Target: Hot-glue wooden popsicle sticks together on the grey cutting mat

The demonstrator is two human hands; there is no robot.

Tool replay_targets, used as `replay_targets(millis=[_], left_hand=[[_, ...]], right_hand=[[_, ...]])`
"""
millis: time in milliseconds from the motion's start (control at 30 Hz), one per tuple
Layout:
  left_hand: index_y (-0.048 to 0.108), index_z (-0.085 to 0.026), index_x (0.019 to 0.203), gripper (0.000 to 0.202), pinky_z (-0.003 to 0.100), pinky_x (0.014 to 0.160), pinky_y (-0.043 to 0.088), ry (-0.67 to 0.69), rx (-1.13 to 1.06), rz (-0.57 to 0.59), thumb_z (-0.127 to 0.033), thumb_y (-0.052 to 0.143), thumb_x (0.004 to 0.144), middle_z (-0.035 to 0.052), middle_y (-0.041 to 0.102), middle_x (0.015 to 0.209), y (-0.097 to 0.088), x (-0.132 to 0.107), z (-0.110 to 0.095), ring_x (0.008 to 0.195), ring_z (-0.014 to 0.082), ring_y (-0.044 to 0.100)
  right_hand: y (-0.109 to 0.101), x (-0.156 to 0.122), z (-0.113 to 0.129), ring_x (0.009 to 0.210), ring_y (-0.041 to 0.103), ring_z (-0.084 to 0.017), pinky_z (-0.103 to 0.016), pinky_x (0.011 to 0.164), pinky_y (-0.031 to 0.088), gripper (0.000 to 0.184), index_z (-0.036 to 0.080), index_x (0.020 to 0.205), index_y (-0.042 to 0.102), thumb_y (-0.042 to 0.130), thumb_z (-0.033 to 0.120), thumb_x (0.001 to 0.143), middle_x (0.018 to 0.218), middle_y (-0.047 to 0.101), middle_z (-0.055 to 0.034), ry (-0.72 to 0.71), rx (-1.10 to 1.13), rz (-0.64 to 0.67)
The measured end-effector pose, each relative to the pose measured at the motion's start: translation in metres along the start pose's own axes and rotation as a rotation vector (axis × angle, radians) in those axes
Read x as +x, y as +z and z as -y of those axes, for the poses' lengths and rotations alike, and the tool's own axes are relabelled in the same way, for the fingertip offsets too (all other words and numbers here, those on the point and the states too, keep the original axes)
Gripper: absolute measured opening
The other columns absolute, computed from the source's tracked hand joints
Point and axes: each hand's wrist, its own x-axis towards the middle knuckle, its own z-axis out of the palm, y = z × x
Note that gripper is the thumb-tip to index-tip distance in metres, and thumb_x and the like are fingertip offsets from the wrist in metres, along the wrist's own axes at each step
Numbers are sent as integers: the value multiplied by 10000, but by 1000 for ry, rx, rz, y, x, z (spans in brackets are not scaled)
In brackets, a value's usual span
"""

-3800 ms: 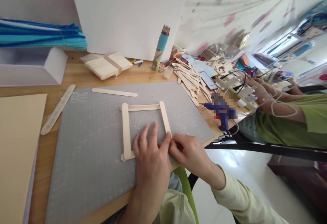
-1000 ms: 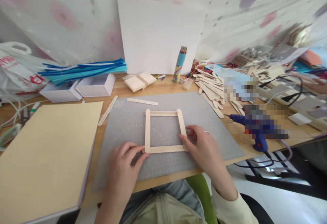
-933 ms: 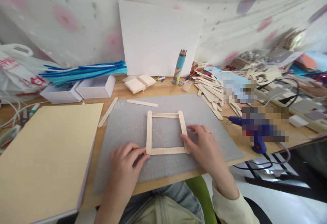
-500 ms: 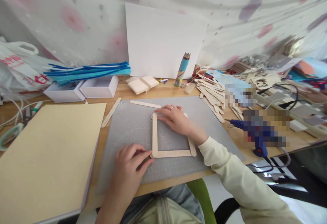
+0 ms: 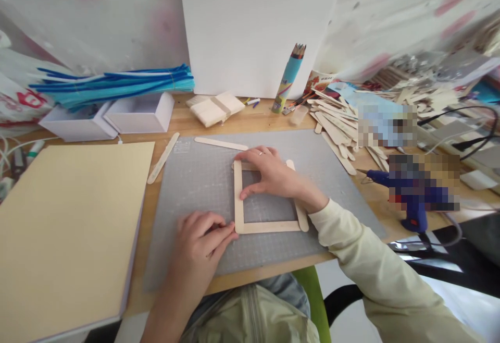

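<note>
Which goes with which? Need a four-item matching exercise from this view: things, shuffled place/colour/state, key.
Things:
1. stick frame
2. glue gun
3. tube
4. stick bundle

Descriptions:
A. wrapped with a band
B. blue, right of the gray mat
C. on the mat, partly covered by the right hand
D. turquoise and yellow, pencils in its top

Pairs: 1-C, 2-B, 3-D, 4-A

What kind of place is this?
Probably a craft workspace: a gray cutting mat on a wooden table, a blue glue gun at the right, and a heap of loose wooden sticks beside the mat.
</note>
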Motion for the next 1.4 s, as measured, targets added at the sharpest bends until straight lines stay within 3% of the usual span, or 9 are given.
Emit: replay_targets(millis=[133,367,533,933,1400], left_hand=[[736,-273,846,105,342,709,406,24,25,32,-224,657,895,-37,716,768,-2,3,1,714,157,600],[706,-236,782,140,383,698,365,72,108,-25,-279,657,905,-33,684,668,-3,5,1,647,179,559],[714,-269,825,113,406,734,363,129,153,25,-307,650,910,-49,710,699,-2,6,6,686,187,602],[730,-268,822,176,392,775,368,23,77,11,-285,597,936,-31,701,709,-2,4,1,693,170,603],[713,-226,780,125,362,735,371,43,107,-52,-190,662,888,-32,668,682,0,1,-10,683,164,562]], right_hand=[[2,0,-1,1241,473,-344,-501,1050,279,774,226,1258,553,838,581,632,1299,619,-112,-24,-22,-9],[3,-1,-2,1222,469,-342,-503,1056,265,815,214,1293,538,822,605,636,1303,605,-117,-29,-40,-19],[3,-1,-2,1228,451,-342,-496,1051,266,808,221,1307,534,812,607,653,1315,591,-119,-31,-43,-7],[-1,-4,0,1250,456,-335,-519,1094,250,799,208,1323,543,816,579,670,1317,583,-131,-15,-17,-6],[14,-11,13,1455,114,-451,-744,1090,58,1089,120,1372,426,759,751,551,1544,287,-266,22,-96,-14]])
